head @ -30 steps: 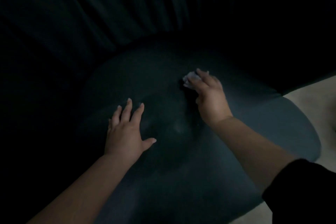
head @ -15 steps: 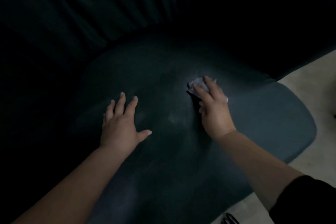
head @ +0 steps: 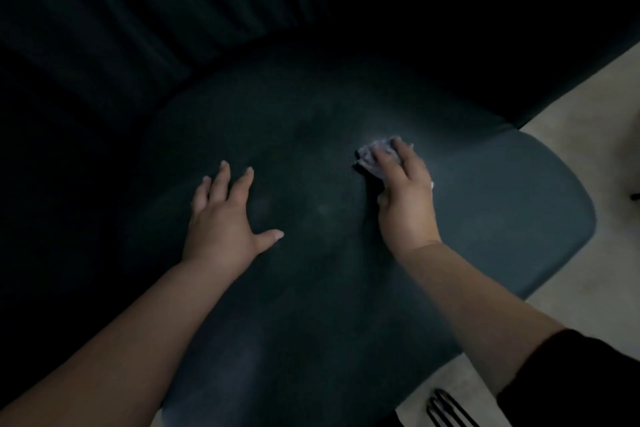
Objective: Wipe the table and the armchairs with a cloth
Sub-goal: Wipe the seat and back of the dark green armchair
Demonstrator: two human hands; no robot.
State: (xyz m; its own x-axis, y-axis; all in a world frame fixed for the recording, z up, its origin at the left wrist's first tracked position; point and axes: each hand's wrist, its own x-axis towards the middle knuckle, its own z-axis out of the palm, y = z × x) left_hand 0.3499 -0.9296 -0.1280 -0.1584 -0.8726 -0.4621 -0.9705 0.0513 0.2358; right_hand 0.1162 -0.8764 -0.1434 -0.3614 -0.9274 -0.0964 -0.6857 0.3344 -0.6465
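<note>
Dimly lit, armchair seat [head: 311,288] bears flat left hand [head: 221,222]; right hand [head: 405,198] grips cloth [head: 375,152].

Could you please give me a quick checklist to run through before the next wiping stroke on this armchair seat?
1. Cloth under the right hand: ok.
2. Right-hand grip secure on the cloth: cannot tell, fingers cover it.
3. Left hand flat on the seat, apart from the cloth: ok.
4. Seat bare around the cloth: ok.
5. Backrest wiped: cannot tell, too dark.
</note>
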